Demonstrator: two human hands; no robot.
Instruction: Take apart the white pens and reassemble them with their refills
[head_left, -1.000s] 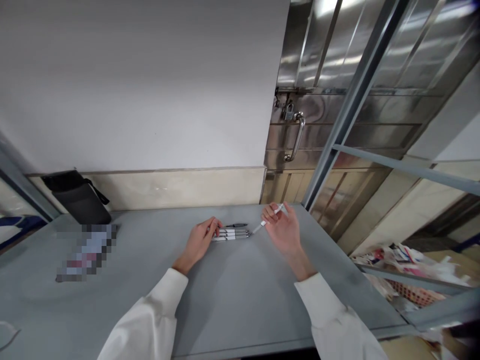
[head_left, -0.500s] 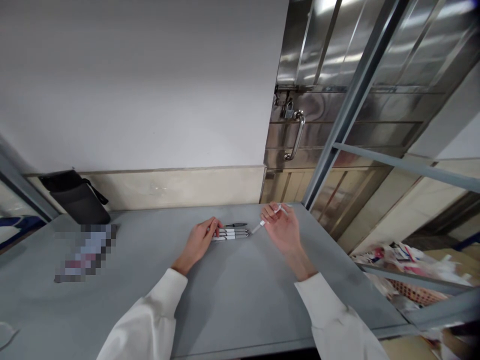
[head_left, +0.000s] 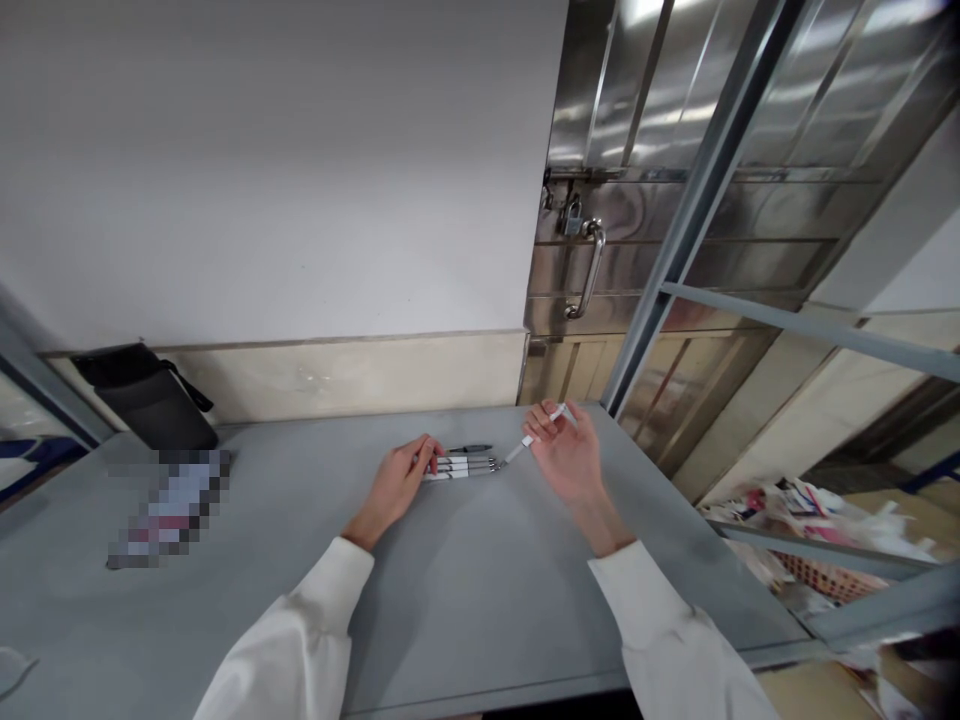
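Leaning against the wall at the table's [head_left: 465, 600] far left corner is a black pouch [head_left: 146, 398], and just in front of it a blurred flat item [head_left: 169, 495] lies on the grey surface near the left edge; what it is cannot be told. A pale curved scrap [head_left: 11, 672] shows at the near left corner.

Toward the middle of the far edge, the left hand [head_left: 397, 483] lies palm down, its sleeve [head_left: 289, 650] white, its fingers loosely curled with the tips resting on the left ends of a small row of white pens [head_left: 465, 467]. These lie side by side, touching one another, running left to right. A dark pen [head_left: 471, 449] lies just behind that row, parallel to it and apart from the fingers.

Right of the row, the right hand [head_left: 566, 458] is raised a little off the surface, palm turned up toward the camera. Its thumb and forefingers are pinched narrowly around a white pen [head_left: 534, 437], which slants down to the left, its lower tip close beside the right end of the row; whether it touches cannot be told.

Beyond the far right corner stands a steel door [head_left: 660, 150] with a handle [head_left: 585, 275] and a padlock [head_left: 571, 215]. Off the right edge, lower down, is a heap of crumpled papers [head_left: 795, 510].
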